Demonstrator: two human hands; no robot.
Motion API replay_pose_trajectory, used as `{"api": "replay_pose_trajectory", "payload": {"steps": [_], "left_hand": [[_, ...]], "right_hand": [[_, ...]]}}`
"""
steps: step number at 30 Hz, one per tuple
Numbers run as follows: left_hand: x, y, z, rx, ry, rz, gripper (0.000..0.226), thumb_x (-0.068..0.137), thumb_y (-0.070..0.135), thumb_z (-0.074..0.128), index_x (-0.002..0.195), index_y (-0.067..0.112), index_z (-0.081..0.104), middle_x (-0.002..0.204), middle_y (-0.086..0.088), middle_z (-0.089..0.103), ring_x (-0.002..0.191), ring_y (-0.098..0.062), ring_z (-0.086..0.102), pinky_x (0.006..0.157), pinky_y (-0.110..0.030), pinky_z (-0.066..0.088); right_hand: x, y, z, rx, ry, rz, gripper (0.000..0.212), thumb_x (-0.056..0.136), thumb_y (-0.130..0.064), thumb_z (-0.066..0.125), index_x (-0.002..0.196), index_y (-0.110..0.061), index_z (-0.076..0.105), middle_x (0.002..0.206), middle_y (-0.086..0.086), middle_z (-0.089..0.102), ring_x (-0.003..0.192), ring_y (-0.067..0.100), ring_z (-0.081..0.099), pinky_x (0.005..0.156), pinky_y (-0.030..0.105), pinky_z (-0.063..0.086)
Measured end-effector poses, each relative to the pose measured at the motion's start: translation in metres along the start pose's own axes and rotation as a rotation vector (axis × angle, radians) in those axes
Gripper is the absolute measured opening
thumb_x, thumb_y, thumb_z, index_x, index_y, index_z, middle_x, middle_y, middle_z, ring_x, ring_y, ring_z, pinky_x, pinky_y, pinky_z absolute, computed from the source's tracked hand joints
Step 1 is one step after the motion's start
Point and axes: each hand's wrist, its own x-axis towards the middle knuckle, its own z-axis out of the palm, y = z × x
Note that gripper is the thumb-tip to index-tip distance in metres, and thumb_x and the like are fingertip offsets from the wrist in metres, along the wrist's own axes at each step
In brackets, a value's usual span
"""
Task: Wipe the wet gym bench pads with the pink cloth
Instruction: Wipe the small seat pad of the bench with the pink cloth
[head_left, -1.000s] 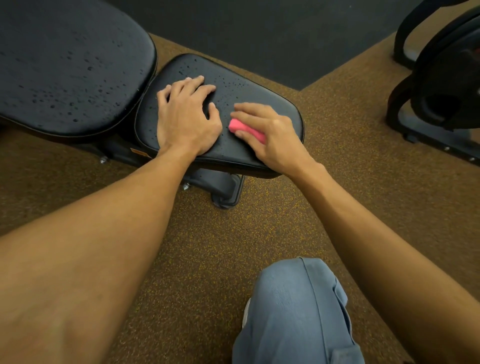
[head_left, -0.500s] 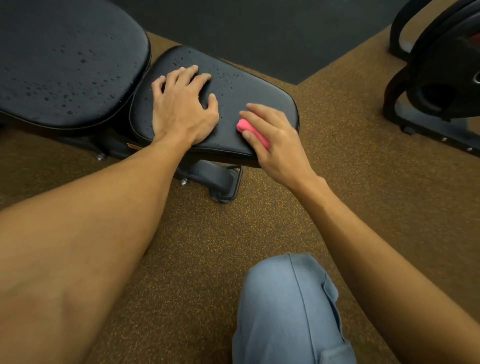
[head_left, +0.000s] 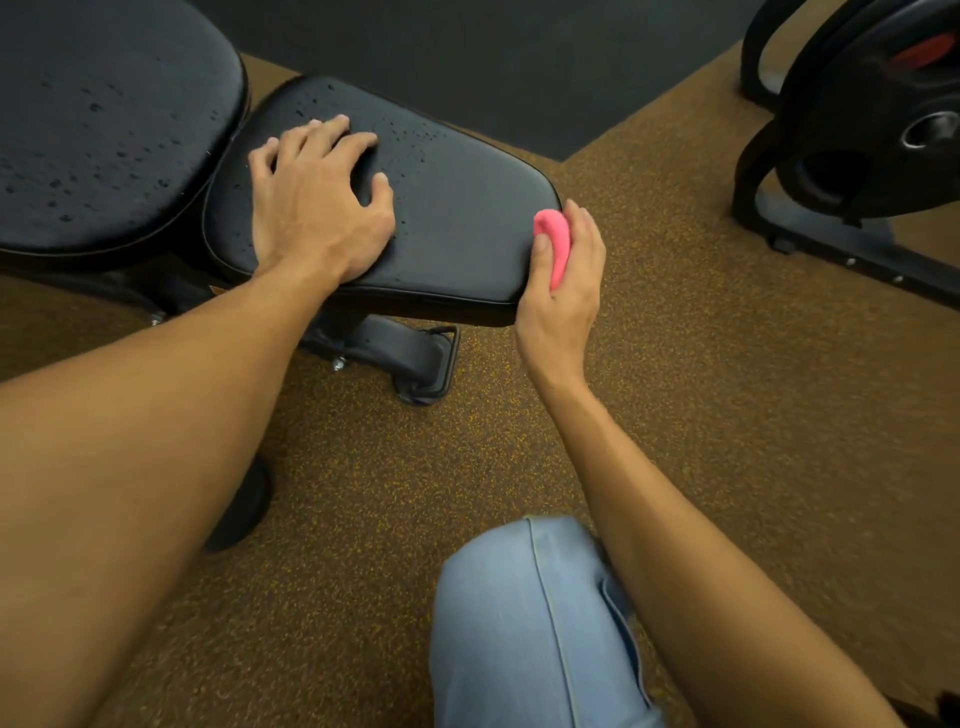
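Two black bench pads lie side by side. The small seat pad (head_left: 457, 208) carries water drops along its far side. The big back pad (head_left: 114, 114) at the upper left is speckled with drops too. My left hand (head_left: 317, 208) rests flat on the seat pad's left half, fingers spread. My right hand (head_left: 566, 280) grips the bunched pink cloth (head_left: 557, 241) at the seat pad's right edge, cloth against the pad's side.
The bench's metal foot (head_left: 415, 358) stands on the brown speckled floor below the seat pad. A weight plate on a black rack (head_left: 862, 130) is at the upper right. My knee in light blue jeans (head_left: 530, 623) is at the bottom centre.
My right hand has slid the pink cloth rightward off the top of the seat pad to its right edge and turned upright. My left hand has stayed on the pad.
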Motion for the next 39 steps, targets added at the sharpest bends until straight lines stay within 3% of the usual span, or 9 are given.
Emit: {"api": "replay_pose_trajectory", "payload": {"steps": [4,7,13,18,26,33,35,37,39], "left_hand": [[0.001,0.000,0.000,0.000,0.008,0.007,0.058,0.098,0.055,0.039,0.148,0.031,0.056,0.163,0.005,0.046,0.152,-0.019,0.035,0.125,-0.049,0.022],[0.000,0.001,0.000,-0.001,0.016,0.007,0.057,0.098,0.054,0.040,0.148,0.031,0.057,0.162,0.005,0.046,0.152,-0.019,0.035,0.125,-0.049,0.022],[-0.001,0.001,0.000,-0.010,0.026,0.008,0.057,0.099,0.054,0.041,0.148,0.030,0.057,0.162,0.005,0.047,0.151,-0.019,0.035,0.125,-0.048,0.022],[0.000,0.001,0.001,-0.008,0.030,0.005,0.056,0.099,0.053,0.042,0.147,0.030,0.058,0.162,0.005,0.047,0.151,-0.020,0.036,0.124,-0.048,0.023],[0.001,0.001,0.002,-0.001,0.036,0.002,0.056,0.098,0.054,0.042,0.147,0.031,0.058,0.161,0.006,0.048,0.151,-0.019,0.036,0.124,-0.049,0.023],[0.000,0.001,0.001,-0.003,0.033,0.001,0.055,0.099,0.053,0.043,0.147,0.031,0.057,0.161,0.005,0.047,0.151,-0.019,0.036,0.125,-0.049,0.023],[0.001,0.001,0.002,0.001,0.034,0.003,0.055,0.099,0.052,0.043,0.147,0.031,0.058,0.162,0.005,0.047,0.151,-0.019,0.036,0.125,-0.049,0.022],[0.000,0.002,0.002,-0.005,0.039,-0.001,0.054,0.099,0.052,0.044,0.147,0.031,0.058,0.162,0.006,0.047,0.151,-0.018,0.036,0.125,-0.049,0.022],[0.000,0.002,0.003,-0.010,0.040,-0.006,0.054,0.099,0.052,0.044,0.146,0.031,0.058,0.162,0.006,0.047,0.151,-0.017,0.035,0.125,-0.048,0.022]], "right_hand": [[0.037,0.004,0.003,0.095,-0.005,0.235,0.049,0.112,-0.042,0.050,0.156,-0.021,0.051,0.156,-0.009,0.054,0.142,0.004,0.046,0.124,0.032,0.035],[0.036,0.005,0.001,0.124,-0.035,0.275,0.051,0.112,-0.047,0.049,0.158,-0.025,0.050,0.157,-0.011,0.053,0.145,0.005,0.047,0.126,0.042,0.037],[0.002,0.023,-0.004,0.243,-0.072,0.338,0.053,0.111,-0.048,0.047,0.161,-0.030,0.044,0.143,-0.028,0.052,0.142,-0.002,0.047,0.126,0.039,0.039],[0.056,0.021,0.002,0.194,-0.106,0.371,0.046,0.112,-0.041,0.049,0.156,-0.027,0.051,0.129,-0.025,0.054,0.130,-0.001,0.051,0.117,0.029,0.040],[0.129,0.023,0.013,0.171,-0.370,0.380,0.044,0.104,-0.045,0.063,0.144,-0.027,0.065,0.136,-0.017,0.068,0.130,0.004,0.062,0.118,0.039,0.050],[0.106,0.035,-0.002,0.232,-0.338,0.399,0.049,0.108,-0.038,0.061,0.153,-0.021,0.056,0.122,-0.030,0.060,0.123,-0.005,0.057,0.111,0.022,0.045],[0.120,0.028,0.004,0.238,-0.388,0.442,0.040,0.103,-0.045,0.064,0.139,-0.029,0.068,0.126,-0.018,0.068,0.119,0.002,0.062,0.108,0.027,0.049],[0.142,0.025,0.011,0.205,-0.465,0.467,0.035,0.091,-0.058,0.068,0.104,-0.027,0.079,0.117,-0.011,0.076,0.111,0.008,0.069,0.106,0.035,0.051],[0.163,0.022,0.019,0.190,-0.528,0.476,0.041,0.093,-0.059,0.069,0.101,-0.021,0.084,0.112,-0.009,0.081,0.110,0.011,0.074,0.110,0.038,0.053]]}}
